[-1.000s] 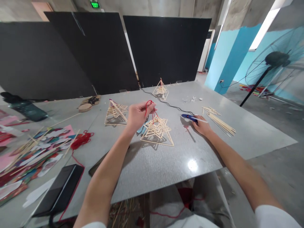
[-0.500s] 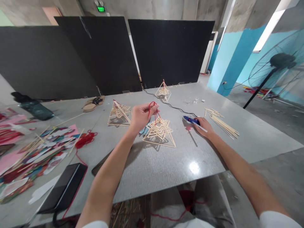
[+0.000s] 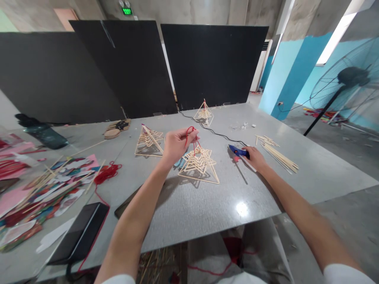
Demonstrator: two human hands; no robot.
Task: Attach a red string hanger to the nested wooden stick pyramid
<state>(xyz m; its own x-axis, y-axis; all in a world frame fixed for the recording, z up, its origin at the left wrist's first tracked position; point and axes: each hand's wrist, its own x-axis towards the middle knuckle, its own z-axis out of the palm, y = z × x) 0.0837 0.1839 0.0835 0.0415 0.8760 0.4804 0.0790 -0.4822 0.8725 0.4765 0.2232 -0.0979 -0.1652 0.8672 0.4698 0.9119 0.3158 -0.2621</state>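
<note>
My left hand (image 3: 179,145) pinches a loop of red yarn (image 3: 192,130) above a stepped pyramid of thin wooden sticks (image 3: 199,163). Strands of the yarn run down from the fingers to the pyramid's upper part. To the right, my right hand (image 3: 255,157) is closed around a blue glue gun (image 3: 237,150), low over the table, with its nozzle toward the left. A pale glue stick (image 3: 248,163) shows beside it. A second stick pyramid (image 3: 148,140) stands left of my left hand, and a smaller-looking third one (image 3: 204,114) is farther back.
Loose wooden sticks (image 3: 280,157) lie right of my right hand. A black cord (image 3: 219,134) crosses the table. At left are a red yarn bundle (image 3: 108,172), a black case (image 3: 79,233), paper scraps (image 3: 63,185) and a dark bottle (image 3: 44,133). Black panels (image 3: 213,65) stand behind.
My right hand has turned the glue gun slightly, so the pale glue stick sits at a different angle. My left hand and the yarn stay nearly still.
</note>
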